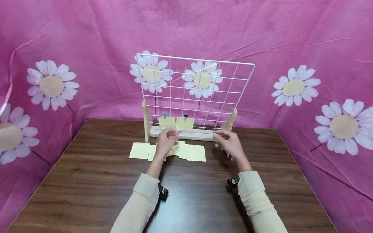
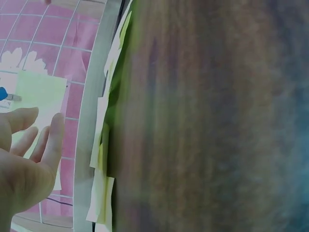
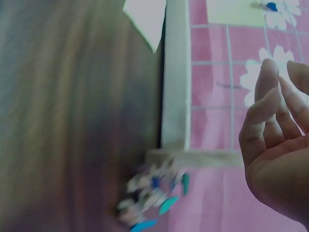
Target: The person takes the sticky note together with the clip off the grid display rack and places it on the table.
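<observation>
My left hand [image 1: 166, 142] hovers in front of the white wire grid [image 1: 195, 59], its fingers loosely bent and nothing between them. Close behind it, two pale yellow sticky notes hang side by side low on the grid. A light blue clip [image 1: 165, 114] holds the left note [image 1: 167, 123], a dark blue clip [image 1: 186, 115] the right note [image 1: 185, 124]. My right hand [image 1: 231, 144] is in the air near the grid's lower right, fingers loosely curved and holding nothing. Below it lies a pile of small coloured clips [image 3: 154, 198], mostly hidden by the hand in the head view.
A row of overlapping yellow sticky notes [image 1: 139, 150] lies on the dark wood table [image 1: 198, 200] before the stand, partly covered by my left hand. Wooden posts [image 1: 145, 129] and a pale base bar [image 1: 198, 135] carry the grid. A pink flowered cloth [image 1: 102, 38] hangs around the table.
</observation>
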### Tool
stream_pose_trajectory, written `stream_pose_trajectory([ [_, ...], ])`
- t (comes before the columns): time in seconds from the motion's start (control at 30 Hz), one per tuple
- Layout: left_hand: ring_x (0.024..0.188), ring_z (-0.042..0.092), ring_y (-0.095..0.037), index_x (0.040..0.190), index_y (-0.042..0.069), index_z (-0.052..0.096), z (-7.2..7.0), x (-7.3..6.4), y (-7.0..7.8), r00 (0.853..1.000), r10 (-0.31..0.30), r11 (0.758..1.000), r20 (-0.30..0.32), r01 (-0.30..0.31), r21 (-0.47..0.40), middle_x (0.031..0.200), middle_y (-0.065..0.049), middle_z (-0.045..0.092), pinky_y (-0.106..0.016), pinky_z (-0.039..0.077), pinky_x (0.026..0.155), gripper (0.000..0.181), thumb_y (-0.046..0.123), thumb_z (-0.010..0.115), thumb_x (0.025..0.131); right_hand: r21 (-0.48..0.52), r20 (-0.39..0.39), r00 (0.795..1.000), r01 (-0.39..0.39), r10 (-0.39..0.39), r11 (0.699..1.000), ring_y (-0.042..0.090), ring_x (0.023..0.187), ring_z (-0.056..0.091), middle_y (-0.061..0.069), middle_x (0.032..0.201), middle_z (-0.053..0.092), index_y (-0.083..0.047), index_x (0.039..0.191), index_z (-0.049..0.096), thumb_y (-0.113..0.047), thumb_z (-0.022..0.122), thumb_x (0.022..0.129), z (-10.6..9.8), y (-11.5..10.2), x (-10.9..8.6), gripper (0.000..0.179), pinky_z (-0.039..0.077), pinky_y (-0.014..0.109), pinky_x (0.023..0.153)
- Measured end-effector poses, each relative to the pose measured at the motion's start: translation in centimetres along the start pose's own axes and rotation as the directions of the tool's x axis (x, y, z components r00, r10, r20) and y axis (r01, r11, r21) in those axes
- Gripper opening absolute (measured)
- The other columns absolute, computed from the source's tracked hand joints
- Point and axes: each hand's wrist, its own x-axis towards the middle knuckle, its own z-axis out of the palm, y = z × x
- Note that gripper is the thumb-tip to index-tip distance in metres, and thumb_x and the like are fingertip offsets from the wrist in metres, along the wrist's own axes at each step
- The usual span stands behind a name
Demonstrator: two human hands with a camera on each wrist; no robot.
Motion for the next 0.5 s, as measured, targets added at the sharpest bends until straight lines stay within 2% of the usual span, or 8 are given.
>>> stream_pose_trajectory([
  [0.17, 0.095, 0.070, -0.027, 0.120, -0.002, 0.067, -0.3, 0.6, 0.5, 0.998, 0.019, 0.999, -0.060, -0.017, 0.037, 0.111, -0.016, 0.068, -0.028, 0.064, 0.076, 0.032, 0.004, 0.073, 0.089, -0.017, 0.023, 0.998, 0.057, -0.056, 0.998, 0.028, 0.075, 0.071, 0.013, 0.099, 0.072, 0.001, 0.122, 0.068, -0.023, 0.068, 0.099, 1.3, -1.7, 1.1, 0.033, 0.061, 0.033, 0.061],
  [0.23, 0.096, 0.070, -0.026, 0.119, 0.000, 0.068, -0.4, 0.7, 0.7, 0.997, 0.025, 0.997, -0.076, -0.020, 0.069, 0.111, -0.014, 0.069, -0.029, 0.064, 0.076, 0.032, 0.006, 0.075, 0.088, -0.022, 0.040, 0.995, 0.087, -0.086, 0.996, 0.025, 0.077, 0.072, 0.016, 0.102, 0.072, 0.002, 0.123, 0.068, -0.023, 0.068, 0.099, 1.8, -2.3, 1.6, 0.034, 0.063, 0.037, 0.065],
  [0.37, 0.101, 0.070, -0.027, 0.117, 0.004, 0.069, -0.5, 0.9, 0.9, 0.994, 0.039, 0.993, -0.105, -0.027, 0.118, 0.114, -0.012, 0.070, -0.036, 0.062, 0.083, 0.033, 0.010, 0.077, 0.086, -0.018, 0.058, 0.989, 0.139, -0.138, 0.990, 0.020, 0.082, 0.072, 0.021, 0.106, 0.072, 0.003, 0.123, 0.068, -0.021, 0.070, 0.098, 2.8, -3.1, 2.4, 0.035, 0.065, 0.042, 0.071],
  [0.5, 0.106, 0.069, -0.029, 0.117, 0.003, 0.069, -0.4, 1.2, 1.3, 0.991, 0.055, 0.990, -0.125, -0.038, 0.138, 0.117, -0.014, 0.068, -0.043, 0.060, 0.089, 0.033, 0.012, 0.078, 0.087, -0.014, 0.056, 0.983, 0.176, -0.175, 0.984, 0.018, 0.085, 0.070, 0.020, 0.106, 0.072, 0.003, 0.121, 0.069, -0.016, 0.072, 0.096, 3.7, -3.8, 3.2, 0.032, 0.064, 0.039, 0.071],
])
